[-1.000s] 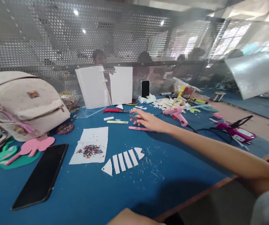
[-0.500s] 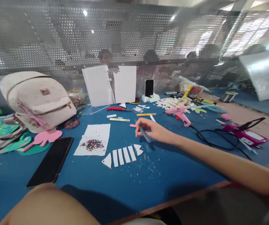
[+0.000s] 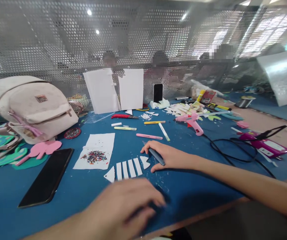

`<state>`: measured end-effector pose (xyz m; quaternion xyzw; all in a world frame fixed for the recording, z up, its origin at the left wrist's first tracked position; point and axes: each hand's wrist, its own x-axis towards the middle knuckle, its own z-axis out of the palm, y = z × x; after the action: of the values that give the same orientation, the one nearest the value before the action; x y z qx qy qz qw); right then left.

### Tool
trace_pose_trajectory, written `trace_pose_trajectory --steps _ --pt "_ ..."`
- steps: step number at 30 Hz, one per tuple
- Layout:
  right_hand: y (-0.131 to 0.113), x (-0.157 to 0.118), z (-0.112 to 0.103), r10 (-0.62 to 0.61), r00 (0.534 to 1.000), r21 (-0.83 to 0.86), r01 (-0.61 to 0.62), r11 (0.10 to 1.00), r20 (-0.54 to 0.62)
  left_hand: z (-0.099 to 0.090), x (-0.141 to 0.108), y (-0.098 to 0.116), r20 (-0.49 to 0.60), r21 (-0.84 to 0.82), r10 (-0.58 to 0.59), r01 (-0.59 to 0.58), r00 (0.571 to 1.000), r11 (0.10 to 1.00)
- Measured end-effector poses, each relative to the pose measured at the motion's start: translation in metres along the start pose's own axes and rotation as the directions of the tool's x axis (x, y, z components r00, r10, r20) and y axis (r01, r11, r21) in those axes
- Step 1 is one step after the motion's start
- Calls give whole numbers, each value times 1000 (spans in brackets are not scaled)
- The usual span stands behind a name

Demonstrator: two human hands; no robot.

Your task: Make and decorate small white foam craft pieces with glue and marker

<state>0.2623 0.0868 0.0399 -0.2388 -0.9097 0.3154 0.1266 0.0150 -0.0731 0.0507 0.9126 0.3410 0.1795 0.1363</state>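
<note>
My right hand holds a slim grey-blue pen-shaped tool between thumb and fingers, its thin end pointing up and left. Those fingertips rest by a white notched tail piece. In a row to its left lie several white strips and a white triangular head piece with a small dark dot, together forming a fishbone shape. Nearer to me, my left hand is blurred over the table, its thumb apart from the fingers and nothing seen in it.
White paper bears dark and coloured crumbs. A black phone and a pale backpack are at left. Beyond the hands lie a pink marker, a yellow marker and a red-handled cutter. A pink glue gun trails its cord rightward.
My left hand has come into view and reaches right over the table's front. My right hand, still holding the tool, has moved down towards the tail piece, uncovering the pink marker.
</note>
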Motion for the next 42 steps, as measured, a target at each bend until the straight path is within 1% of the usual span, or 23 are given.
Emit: trace_pose_trajectory --steps 1,2,3,5,6,8,9,12,16,23,27,30,35,38,42 --pt "1 -1 1 1 1000 -25 -1 1000 -7 -13 3 -15 -59 43 -82 85 995 995" --pt "1 -2 3 7 1000 -45 -7 999 -12 -21 1 -30 -99 78 -130 138 987 987" --pt "0 -2 4 15 1000 -60 -16 998 -13 -25 -5 -44 -129 116 -182 197 975 974" --pt "-4 -1 6 34 999 -78 -34 996 -8 -26 -22 -66 -165 172 -277 304 946 937" --pt "-6 0 7 41 999 -83 -41 996 -5 -23 -31 -73 -168 189 -310 339 936 922" --pt "-9 3 10 47 999 -91 -47 995 -2 -18 -41 -82 -161 213 -341 370 926 904" --pt "-10 5 11 46 999 -93 -46 995 -3 -17 -42 -83 -149 219 -348 374 926 901" --pt "-12 8 15 34 999 -88 -35 995 -11 -15 -33 -84 -105 218 -346 361 932 907" --pt "-11 6 15 34 999 -91 -36 995 -18 -18 -17 -84 -66 205 -326 333 943 920" --pt "-12 -4 7 92 994 -110 -97 989 -57 -22 -13 -85 -82 211 -308 319 948 924" --pt "-18 0 8 38 997 -100 -45 994 -71 -24 -7 -78 -82 219 -271 283 959 934" --pt "-25 8 12 -24 997 -98 17 995 -69 -21 -2 -70 -84 235 -205 219 975 947" --pt "-29 20 17 -81 995 -93 75 993 -60 -9 1 -56 -86 279 -35 58 996 959" --pt "-28 16 14 -57 996 -106 51 993 -61 -3 -1 -45 -98 309 71 -37 993 950" --pt "-29 1 10 12 999 -133 -18 991 -49 6 -1 -32 -132 359 187 -129 974 924"
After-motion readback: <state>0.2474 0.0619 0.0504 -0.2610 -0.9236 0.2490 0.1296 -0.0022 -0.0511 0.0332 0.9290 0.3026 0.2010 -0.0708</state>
